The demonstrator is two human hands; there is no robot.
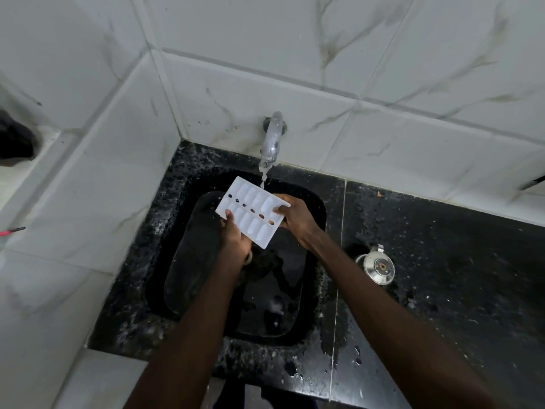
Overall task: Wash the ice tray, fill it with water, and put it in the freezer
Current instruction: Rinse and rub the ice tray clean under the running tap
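A: What is furthest left?

B: A dark lump (14, 137) on the tiled ledge, and below it a thin red tip (11, 230) poking in from the frame's edge. Next comes the black sink (165, 219), set into the left end of the speckled black tabletop (442, 261), close against the wall corner.

A: And the hands?

B: The left hand (236, 236) is over the basin, its fingers (228, 216) clamped on the near left corner of the ice tray (253, 214).

A: Where is the tray, exactly?

B: It is lifted above the far half of the sink and tilted. Its far edge is under the water (263, 175) running from the chrome tap (272, 137) on the wall. It is white, with a row of holes down its middle. I cannot tell whether the cells or their undersides face up.

A: The other hand?

B: The right hand (296, 218) grasps the tray's right end, with its fingers (282, 206) wrapped over the rim.

A: Anything further right?

B: A round steel lid (378, 265) lies on the tabletop just beside the sink's right edge.
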